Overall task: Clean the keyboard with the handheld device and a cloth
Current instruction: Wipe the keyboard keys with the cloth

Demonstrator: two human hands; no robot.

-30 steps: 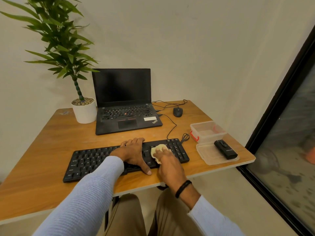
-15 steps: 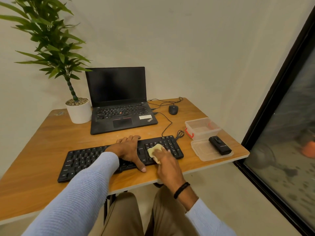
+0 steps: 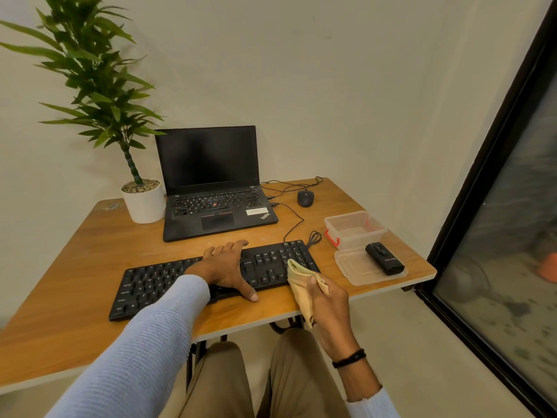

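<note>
A black keyboard [image 3: 168, 282] lies near the front edge of the wooden desk [image 3: 75, 260]. My left hand [image 3: 227, 265] rests flat on its middle, fingers spread, thumb on the desk at the front edge. My right hand [image 3: 327, 309] grips a folded yellow cloth [image 3: 300, 282], lifted just off the keyboard's right end. The black handheld device [image 3: 384, 258] lies on a clear plastic lid [image 3: 355, 268] to the right of the keyboard.
An open black laptop [image 3: 214, 188] stands behind the keyboard, a white potted plant [image 3: 144, 200] to its left. A wired mouse [image 3: 305, 198] and cables lie at the back right. A clear plastic box [image 3: 354, 229] sits behind the lid. A dark-framed glass door [image 3: 497, 206] stands at the right.
My right hand has pulled the cloth off the keys, back and to the right, and now holds it raised. My left hand stays on the keyboard.
</note>
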